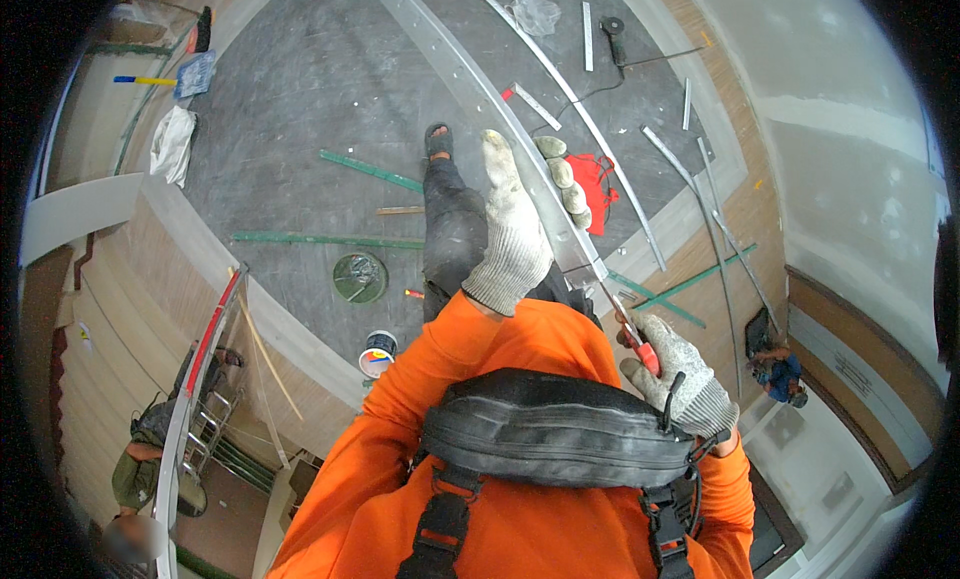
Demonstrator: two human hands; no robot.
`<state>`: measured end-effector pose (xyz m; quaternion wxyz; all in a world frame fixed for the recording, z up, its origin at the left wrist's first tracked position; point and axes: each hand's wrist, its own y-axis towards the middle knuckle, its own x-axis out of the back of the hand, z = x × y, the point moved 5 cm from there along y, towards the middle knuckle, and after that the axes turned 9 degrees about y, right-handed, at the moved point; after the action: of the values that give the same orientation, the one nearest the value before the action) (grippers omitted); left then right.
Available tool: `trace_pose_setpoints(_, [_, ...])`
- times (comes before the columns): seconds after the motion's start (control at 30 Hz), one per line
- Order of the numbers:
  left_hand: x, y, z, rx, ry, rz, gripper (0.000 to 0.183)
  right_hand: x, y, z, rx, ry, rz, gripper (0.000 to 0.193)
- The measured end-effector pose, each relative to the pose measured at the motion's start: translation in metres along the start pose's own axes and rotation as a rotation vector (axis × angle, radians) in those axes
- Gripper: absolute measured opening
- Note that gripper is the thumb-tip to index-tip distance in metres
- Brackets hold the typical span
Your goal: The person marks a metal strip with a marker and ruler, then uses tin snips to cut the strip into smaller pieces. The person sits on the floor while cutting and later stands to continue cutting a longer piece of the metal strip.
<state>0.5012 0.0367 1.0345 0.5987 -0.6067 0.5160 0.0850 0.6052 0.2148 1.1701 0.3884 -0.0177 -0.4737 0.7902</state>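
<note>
A long grey metal channel (470, 84) slants from the far edge down to my lap. My left hand (515, 224), in a whitish knit work glove, is closed around it, thumb on the near side and fingers wrapped over the far side. In my gloved right hand (680, 369) is a red-handled hand tool (648, 358) with a slim metal shank. That shank points up toward the channel's near end and looks close to it or touching; the tip's exact contact is unclear. Just beyond my left fingers, a red cloth bag (592, 191) lies on the floor.
Another long metal strip (590, 114) lies to the right, with an angle grinder (613, 41) and its cord beyond. Green bars (330, 239), a green bucket (360, 277) and a white tub (378, 353) stand left. Two people (145, 474) (780, 374) are at the sides.
</note>
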Motion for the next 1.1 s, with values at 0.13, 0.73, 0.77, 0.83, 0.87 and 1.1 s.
trace_pose_setpoints(0.13, [0.0,0.007,0.006,-0.037,-0.006,0.05,0.069,-0.004,0.014,-0.007,0.0,0.062,-0.043,0.052])
trace_pose_setpoints(0.73, [0.004,0.013,0.011,-0.086,0.078,-0.068,0.064,0.003,0.007,-0.013,-0.149,0.16,0.172,0.055])
trace_pose_setpoints(0.77, [0.003,0.011,0.011,-0.068,0.067,-0.075,0.064,0.004,0.006,-0.014,-0.157,0.16,0.201,0.054])
trace_pose_setpoints(0.83, [0.004,0.011,0.01,-0.058,0.062,-0.088,0.064,0.004,0.003,-0.015,-0.086,0.21,0.179,0.053])
trace_pose_setpoints(0.87, [0.003,0.011,0.01,-0.063,0.067,-0.09,0.064,0.005,0.002,-0.014,-0.052,0.235,0.164,0.052])
trace_pose_setpoints(1.1, [0.004,0.013,0.009,-0.085,0.045,-0.081,0.061,0.0,0.016,-0.005,-0.122,0.206,0.087,0.054])
